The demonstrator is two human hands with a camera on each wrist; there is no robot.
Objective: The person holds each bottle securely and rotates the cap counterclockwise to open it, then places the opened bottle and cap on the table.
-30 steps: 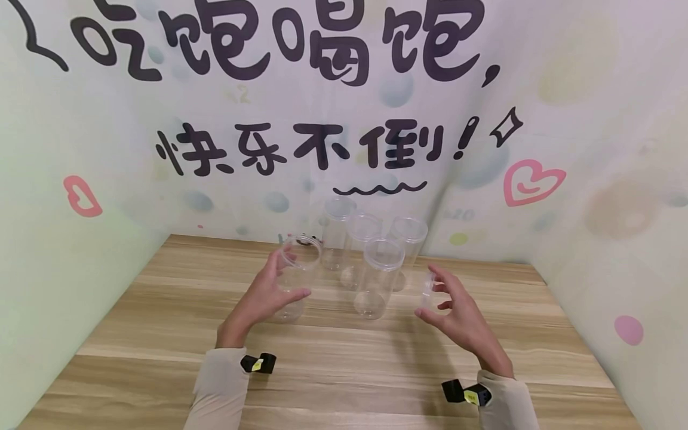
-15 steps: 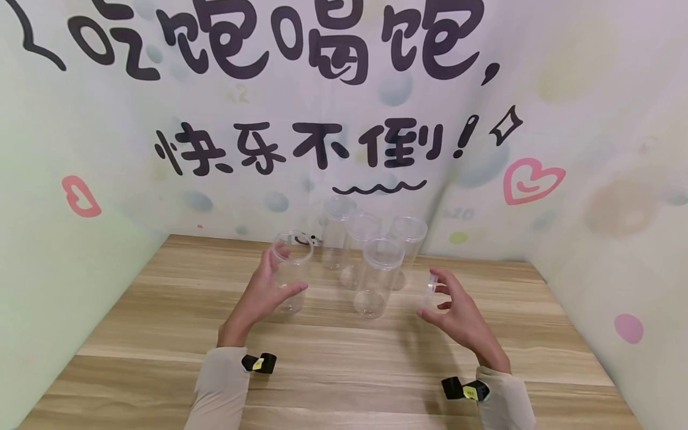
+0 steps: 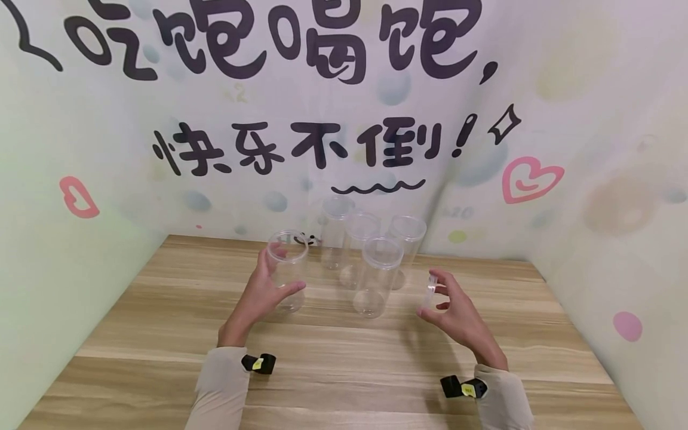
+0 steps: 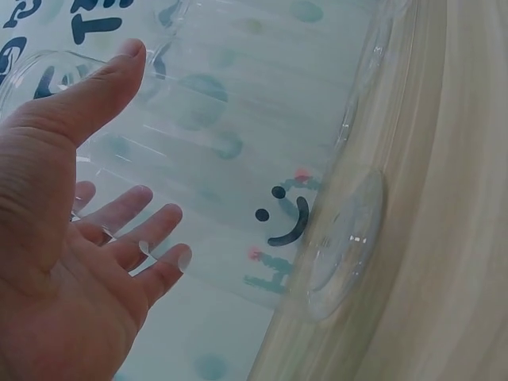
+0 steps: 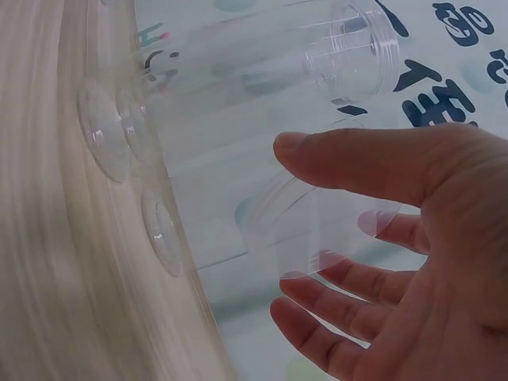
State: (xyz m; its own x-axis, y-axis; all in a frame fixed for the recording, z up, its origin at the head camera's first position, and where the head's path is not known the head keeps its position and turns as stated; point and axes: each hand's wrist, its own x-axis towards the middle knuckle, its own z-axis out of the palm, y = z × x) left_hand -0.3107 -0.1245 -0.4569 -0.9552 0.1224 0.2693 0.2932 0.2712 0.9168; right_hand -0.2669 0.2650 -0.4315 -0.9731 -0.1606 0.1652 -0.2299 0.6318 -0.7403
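My left hand (image 3: 261,297) grips a tall clear plastic jar (image 3: 290,276) from its left side, thumb on the near side and fingers behind. The jar has an uncovered rim and stands upright at the wooden tabletop; its round base (image 4: 347,246) shows in the left wrist view. Off to the right, my right hand (image 3: 458,309) holds a clear round lid (image 3: 431,289) edgewise between thumb and fingertips, above the table. In the right wrist view this lid (image 5: 290,218) overlaps the jars behind it.
Several similar clear jars with lids stand clustered between the hands; the nearest jar (image 3: 376,286) is right of the held one. A printed backdrop (image 3: 279,203) rises behind the wooden table (image 3: 344,370), with side walls left and right.
My left hand has shifted the jar a little to the left, and it stands straighter. The right hand and its lid have hardly moved.
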